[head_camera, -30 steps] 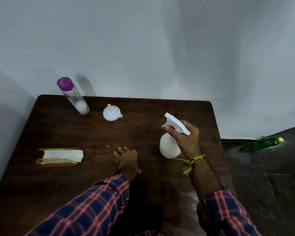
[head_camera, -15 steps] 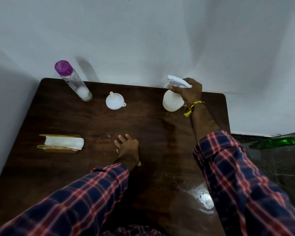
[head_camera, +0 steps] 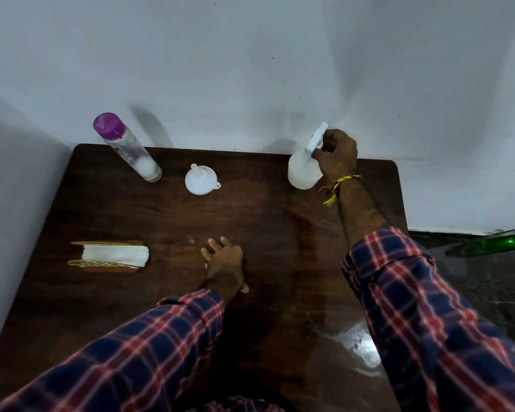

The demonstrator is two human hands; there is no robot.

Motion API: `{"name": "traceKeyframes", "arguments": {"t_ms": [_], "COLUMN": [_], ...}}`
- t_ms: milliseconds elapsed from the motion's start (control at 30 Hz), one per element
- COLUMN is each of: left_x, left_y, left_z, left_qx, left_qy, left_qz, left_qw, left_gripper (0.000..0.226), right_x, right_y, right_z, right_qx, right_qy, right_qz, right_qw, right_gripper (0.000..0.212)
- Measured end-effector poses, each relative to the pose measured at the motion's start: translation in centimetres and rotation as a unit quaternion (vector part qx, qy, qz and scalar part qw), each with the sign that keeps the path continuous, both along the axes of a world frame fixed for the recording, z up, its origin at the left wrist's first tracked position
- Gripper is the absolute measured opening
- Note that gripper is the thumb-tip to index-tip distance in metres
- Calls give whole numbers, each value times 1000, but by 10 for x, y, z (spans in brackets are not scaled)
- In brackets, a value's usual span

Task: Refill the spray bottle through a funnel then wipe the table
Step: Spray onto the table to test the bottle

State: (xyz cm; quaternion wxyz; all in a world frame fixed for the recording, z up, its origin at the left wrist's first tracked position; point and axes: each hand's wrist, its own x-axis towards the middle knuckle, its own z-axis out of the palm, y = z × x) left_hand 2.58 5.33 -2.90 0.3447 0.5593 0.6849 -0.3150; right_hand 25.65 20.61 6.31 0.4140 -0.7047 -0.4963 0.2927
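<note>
Spray bottle [head_camera: 302,171]: white, opaque, with a rounded body and a white trigger head [head_camera: 316,138] tilted up toward the wall. It stands at the far right of the table [head_camera: 280,221], near the back edge. The right hand [head_camera: 338,154] grips it at the neck, fingers curled round the section just below the trigger head. A yellow thread band [head_camera: 338,184] circles that wrist.

Funnel [head_camera: 201,179]: white, resting mouth-down with its spout pointing up, at the back centre of the table, between the clear bottle [head_camera: 128,150] and the spray bottle, apart from both.

Left hand [head_camera: 223,258]: rests palm-down on the table centre, fingers extended and slightly spread, holding nothing.

Limits of view: the liquid level in the spray bottle cannot be read through its opaque wall. The right hand covers the bottle neck and part of the trigger. The lettering on the clear bottle is too blurred to read. The green bottle [head_camera: 500,243] is cut off by the right frame edge.

Surroundings, left to right: a wooden holder [head_camera: 101,267] with a folded white cloth or tissue stack [head_camera: 115,255] sits at the left of the table. The clear bottle with a purple cap [head_camera: 108,125] stands at the back left corner. A wet, reflective patch [head_camera: 359,346] lies on the near right of the table, just beside the right sleeve [head_camera: 422,322]. The green bottle lies on the dark floor, right of the table.
</note>
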Motion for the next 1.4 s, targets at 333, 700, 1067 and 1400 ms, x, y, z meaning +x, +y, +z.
{"name": "traceKeyframes", "arguments": {"t_ms": [333, 700, 1067, 1400], "left_x": [-2, 0, -4, -59], "left_y": [1, -3, -18, -65], "left_z": [4, 16, 47, 39], "left_qx": [-12, 3, 41, 193], "left_qy": [-9, -11, -34, -158], "left_qz": [-16, -14, 1, 41], "left_qw": [1000, 1000, 999, 968], "left_gripper": [128, 121, 132, 76], "right_x": [14, 20, -27, -58], "right_y": [2, -19, -136, -238], "right_z": [4, -6, -24, -34], "right_qx": [10, -28, -70, -126], "right_qy": [-10, 27, 148, 159], "right_qz": [135, 67, -72, -45], "right_qw": [991, 997, 984, 978], "right_gripper": [21, 55, 56, 45]}}
